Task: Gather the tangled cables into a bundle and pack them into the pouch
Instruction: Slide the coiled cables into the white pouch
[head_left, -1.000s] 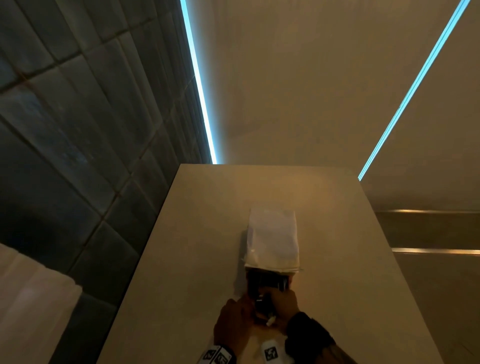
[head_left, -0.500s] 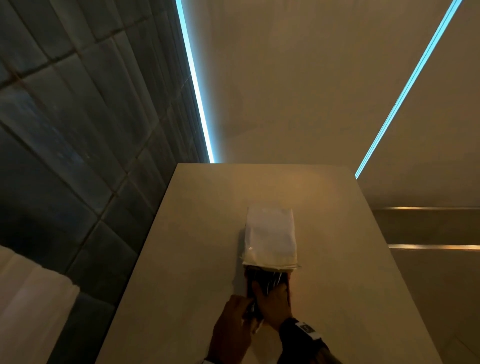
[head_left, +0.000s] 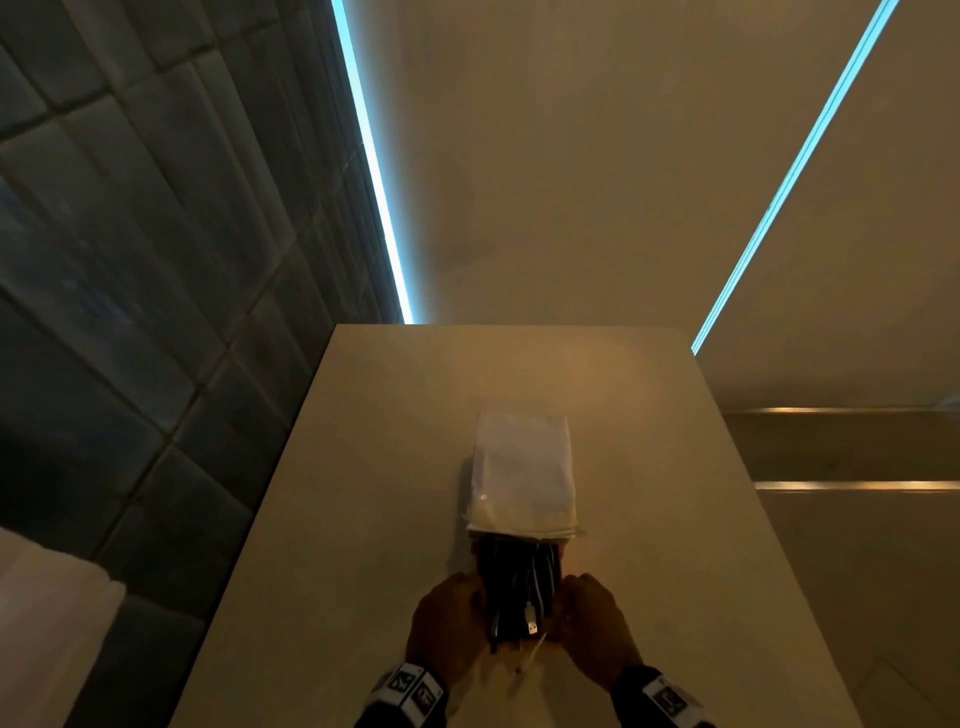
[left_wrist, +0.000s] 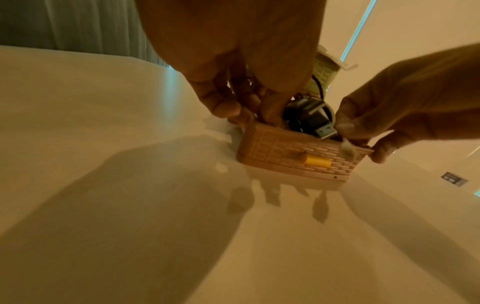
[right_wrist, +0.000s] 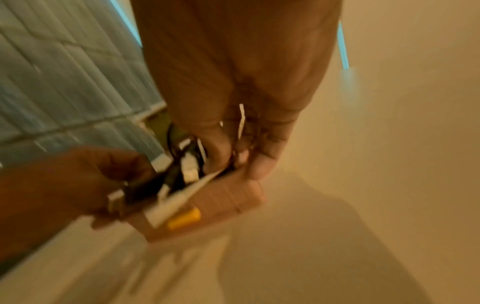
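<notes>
Both hands have shifted since half a second ago, when they overlapped at the near end of the cables; now the left hand (head_left: 448, 626) and right hand (head_left: 592, 626) sit apart, one on each side, each pinching an edge of the pouch's (left_wrist: 293, 153) open mouth. Dark cables (head_left: 519, 587) with a USB plug (left_wrist: 324, 130) lie bundled inside that mouth. Beyond the pouch, touching its far end, a white bag (head_left: 522, 473) lies flat on the beige table (head_left: 363, 519). Left of the table rises a dark tiled wall (head_left: 130, 312); pale blue light strips (head_left: 374, 171) run across the beige surface beyond it.
</notes>
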